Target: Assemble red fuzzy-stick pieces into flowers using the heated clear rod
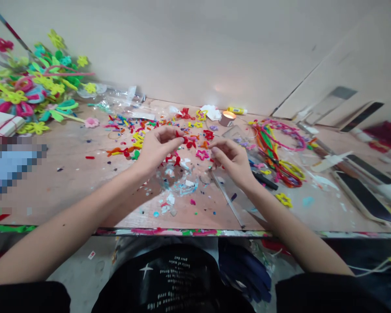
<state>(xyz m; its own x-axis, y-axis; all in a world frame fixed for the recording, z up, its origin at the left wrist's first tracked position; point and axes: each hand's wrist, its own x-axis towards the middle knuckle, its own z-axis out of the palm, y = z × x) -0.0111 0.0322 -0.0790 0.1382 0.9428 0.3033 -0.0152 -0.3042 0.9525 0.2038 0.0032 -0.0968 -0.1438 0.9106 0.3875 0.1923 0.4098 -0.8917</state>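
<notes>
My left hand (161,145) is over the middle of the table, thumb and fingers pinched together. A small red pipe-cleaner piece (185,140) shows at its fingertips. To the right, my right hand (233,161) has its fingers curled in a pinch; whatever is between them is too small to make out. On the table between the hands lies a pink pipe-cleaner star (202,154), apart from both. Red pieces (177,161) and an orange piece (204,144) are scattered close by. A thin metal strip (228,198) runs toward the table edge below my right hand.
A lit candle (228,118) burns behind my hands, beside a yellow glue stick (237,110). Pipe-cleaner flowers (35,82) are heaped at the left. Bundled pipe cleaners (273,152) and a phone (365,195) lie at the right. Colourful scraps (130,124) cover the table's middle.
</notes>
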